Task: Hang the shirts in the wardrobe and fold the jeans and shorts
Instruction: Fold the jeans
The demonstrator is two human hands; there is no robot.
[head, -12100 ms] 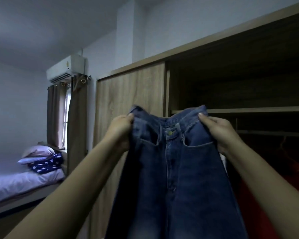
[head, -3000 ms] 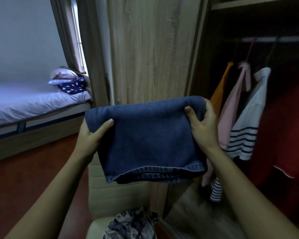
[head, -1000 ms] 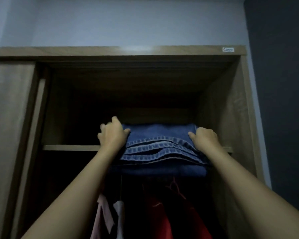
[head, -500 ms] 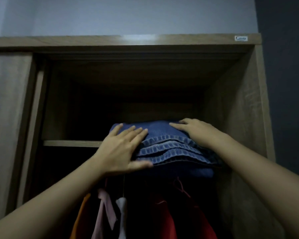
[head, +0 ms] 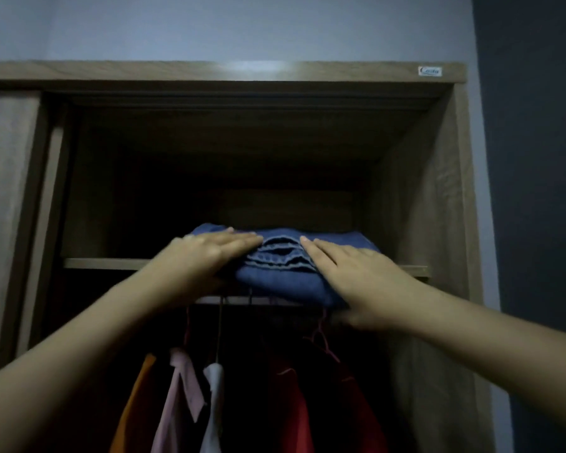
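Folded blue denim jeans (head: 285, 273), seams rippled, lie on the wood-grain shelf (head: 105, 263). The left hand (head: 206, 253) and right hand (head: 356, 273) press flat-fingered on the jeans, apart.

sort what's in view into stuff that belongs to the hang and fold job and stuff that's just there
Part of the job:
folded jeans on the wardrobe shelf
left hand and right hand, flat on the jeans
orange shirt, pink shirt, white shirt and red shirt hanging below

Just there:
sliding door at left
brand sticker on the top panel
wall above
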